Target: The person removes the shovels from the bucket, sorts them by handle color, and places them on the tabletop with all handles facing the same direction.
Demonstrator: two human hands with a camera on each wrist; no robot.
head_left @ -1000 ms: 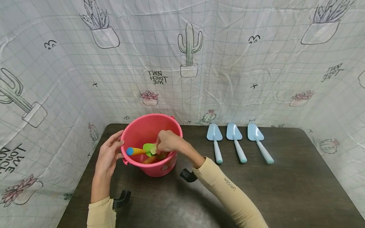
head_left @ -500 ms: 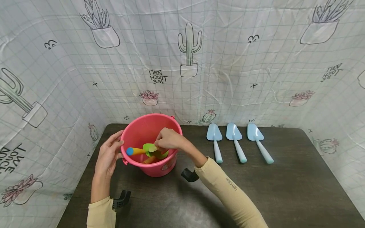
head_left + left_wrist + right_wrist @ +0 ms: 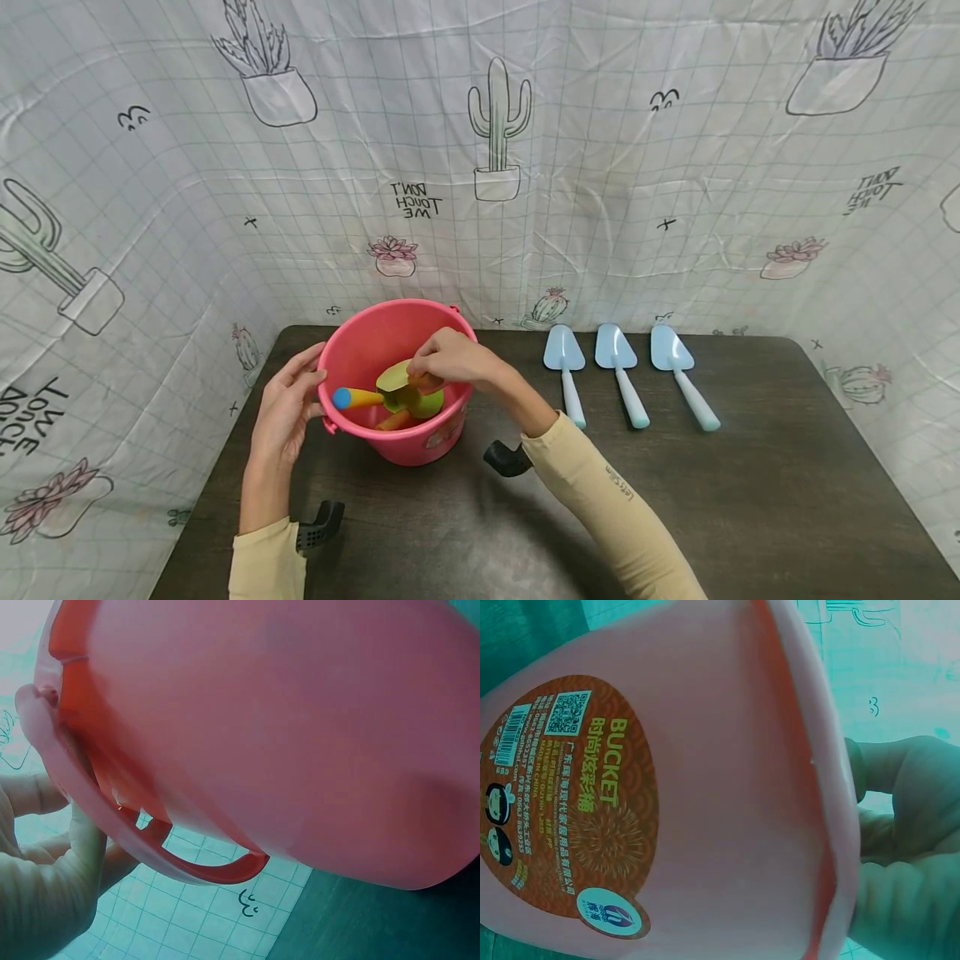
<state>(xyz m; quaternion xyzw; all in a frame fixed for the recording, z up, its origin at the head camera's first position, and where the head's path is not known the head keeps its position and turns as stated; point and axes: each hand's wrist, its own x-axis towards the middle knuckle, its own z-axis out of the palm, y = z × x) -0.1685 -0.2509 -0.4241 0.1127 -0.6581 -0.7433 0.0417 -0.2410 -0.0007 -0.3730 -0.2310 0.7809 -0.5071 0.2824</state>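
A pink bucket (image 3: 397, 312) stands on the table, its mouth tipped toward me in the head view. My left hand (image 3: 281, 412) holds its left rim; in the left wrist view that hand (image 3: 52, 862) is at the rim beside the bucket's handle (image 3: 225, 874). Inside the mouth, my right hand (image 3: 453, 360) grips the orange handle of a toy shovel with a yellow-green blade (image 3: 393, 377). Below it lie another shovel with a blue-tipped yellow handle (image 3: 360, 398) and a green blade (image 3: 427, 403). In the right wrist view the rim partly hides my right hand (image 3: 907, 832).
Three light-blue trowels (image 3: 564, 350) (image 3: 617, 348) (image 3: 672, 350) lie in a row right of the bucket, blades toward the back. A cactus-print curtain (image 3: 585, 167) hangs behind the dark table (image 3: 787, 467). A printed label (image 3: 577, 795) covers the bucket's side.
My right hand has risen slightly and moved right, lifting the yellow-green shovel a little within the bucket. My left hand and the bucket have stayed in place.
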